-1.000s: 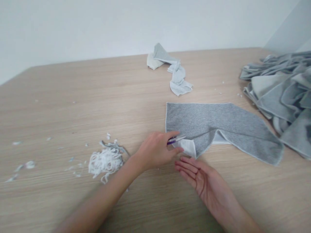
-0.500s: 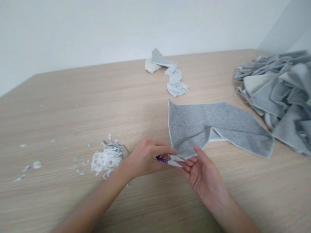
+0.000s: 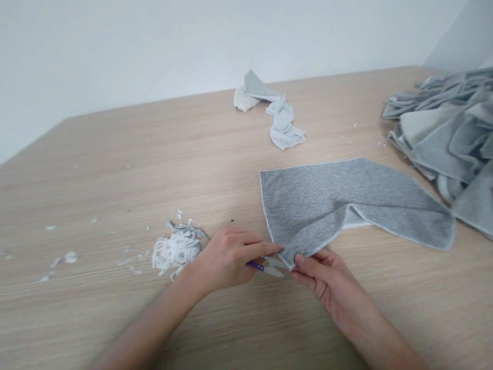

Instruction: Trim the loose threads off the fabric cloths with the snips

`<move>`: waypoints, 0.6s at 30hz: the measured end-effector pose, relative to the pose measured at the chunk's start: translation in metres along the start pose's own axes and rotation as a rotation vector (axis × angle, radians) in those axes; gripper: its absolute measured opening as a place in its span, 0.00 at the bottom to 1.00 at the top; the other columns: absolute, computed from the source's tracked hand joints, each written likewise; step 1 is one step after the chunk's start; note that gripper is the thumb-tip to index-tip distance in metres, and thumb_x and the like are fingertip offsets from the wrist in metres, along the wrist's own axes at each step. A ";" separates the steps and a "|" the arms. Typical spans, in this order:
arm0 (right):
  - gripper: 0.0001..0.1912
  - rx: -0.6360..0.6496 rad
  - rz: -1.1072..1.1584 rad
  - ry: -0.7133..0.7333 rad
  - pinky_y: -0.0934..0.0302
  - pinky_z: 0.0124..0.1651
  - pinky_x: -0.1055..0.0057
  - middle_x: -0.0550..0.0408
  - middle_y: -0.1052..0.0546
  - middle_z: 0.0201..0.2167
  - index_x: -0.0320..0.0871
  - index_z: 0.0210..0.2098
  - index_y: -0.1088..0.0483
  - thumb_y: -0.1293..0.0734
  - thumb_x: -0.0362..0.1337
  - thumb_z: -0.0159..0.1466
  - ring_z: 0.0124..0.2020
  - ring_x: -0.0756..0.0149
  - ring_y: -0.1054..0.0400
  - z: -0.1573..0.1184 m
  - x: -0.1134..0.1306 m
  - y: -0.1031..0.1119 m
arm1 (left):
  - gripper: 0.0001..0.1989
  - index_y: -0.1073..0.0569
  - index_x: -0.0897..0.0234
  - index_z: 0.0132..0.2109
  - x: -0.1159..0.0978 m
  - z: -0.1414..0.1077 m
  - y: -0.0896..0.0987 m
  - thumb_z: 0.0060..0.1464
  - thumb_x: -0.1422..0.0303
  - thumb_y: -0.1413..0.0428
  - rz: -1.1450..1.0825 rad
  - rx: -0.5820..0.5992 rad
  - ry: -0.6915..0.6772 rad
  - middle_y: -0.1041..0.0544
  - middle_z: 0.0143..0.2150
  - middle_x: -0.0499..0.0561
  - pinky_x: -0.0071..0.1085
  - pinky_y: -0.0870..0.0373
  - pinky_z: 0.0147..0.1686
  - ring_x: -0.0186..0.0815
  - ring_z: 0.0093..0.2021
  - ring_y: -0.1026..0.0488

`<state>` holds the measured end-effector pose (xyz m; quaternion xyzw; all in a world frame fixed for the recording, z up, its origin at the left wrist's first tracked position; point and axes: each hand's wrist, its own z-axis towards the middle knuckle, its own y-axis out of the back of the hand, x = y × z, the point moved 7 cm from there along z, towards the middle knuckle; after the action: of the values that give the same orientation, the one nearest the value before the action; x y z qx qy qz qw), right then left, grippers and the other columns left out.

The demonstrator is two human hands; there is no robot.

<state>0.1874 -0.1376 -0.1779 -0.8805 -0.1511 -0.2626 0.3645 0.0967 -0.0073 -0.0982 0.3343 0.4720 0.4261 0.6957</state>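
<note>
Head view: one grey cloth (image 3: 323,192) lies on one table (image 3: 154,139). Right hand (image 3: 335,282): one, pinching the cloth's near left corner between thumb and fingers. Left hand (image 3: 231,257): one, grasping one pair of scissors (image 3: 272,271), blades parted beside that corner. Left of the cloth: one thread heap (image 3: 177,251). Beyond it: crumpled scraps (image 3: 284,126), number undeterminable. Right of it: one fabric pile (image 3: 458,139).
</note>
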 end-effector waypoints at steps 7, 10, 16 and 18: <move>0.17 0.070 -0.095 0.046 0.28 0.42 0.71 0.53 0.16 0.37 0.45 0.38 0.19 0.19 0.37 0.49 0.37 0.65 0.23 0.001 0.002 -0.002 | 0.22 0.27 0.57 0.58 0.010 0.000 0.017 0.57 0.76 0.44 -0.282 0.034 0.265 0.30 0.22 0.39 0.21 0.41 0.22 0.25 0.19 0.36; 0.15 0.095 -0.122 0.077 0.29 0.42 0.71 0.54 0.16 0.36 0.46 0.36 0.18 0.19 0.37 0.49 0.37 0.65 0.23 0.001 0.004 -0.003 | 0.22 0.30 0.53 0.62 0.006 0.002 0.015 0.60 0.67 0.44 -0.316 0.186 0.341 0.22 0.31 0.43 0.24 0.34 0.29 0.29 0.27 0.27; 0.09 0.118 -0.145 0.082 0.30 0.37 0.74 0.55 0.17 0.30 0.46 0.33 0.18 0.20 0.40 0.53 0.31 0.69 0.24 -0.001 0.005 -0.005 | 0.20 0.31 0.58 0.61 -0.012 0.009 0.011 0.65 0.59 0.48 -0.264 0.278 0.190 0.19 0.40 0.48 0.30 0.32 0.32 0.36 0.35 0.23; 0.08 0.122 -0.155 0.091 0.30 0.36 0.74 0.55 0.17 0.28 0.45 0.32 0.18 0.21 0.40 0.53 0.30 0.69 0.24 -0.001 0.005 -0.005 | 0.18 0.32 0.59 0.62 -0.017 0.010 0.012 0.68 0.63 0.50 -0.222 0.262 0.121 0.20 0.37 0.48 0.29 0.37 0.28 0.33 0.30 0.26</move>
<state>0.1891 -0.1343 -0.1718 -0.8294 -0.2178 -0.3201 0.4027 0.0999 -0.0188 -0.0783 0.3417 0.5983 0.3010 0.6593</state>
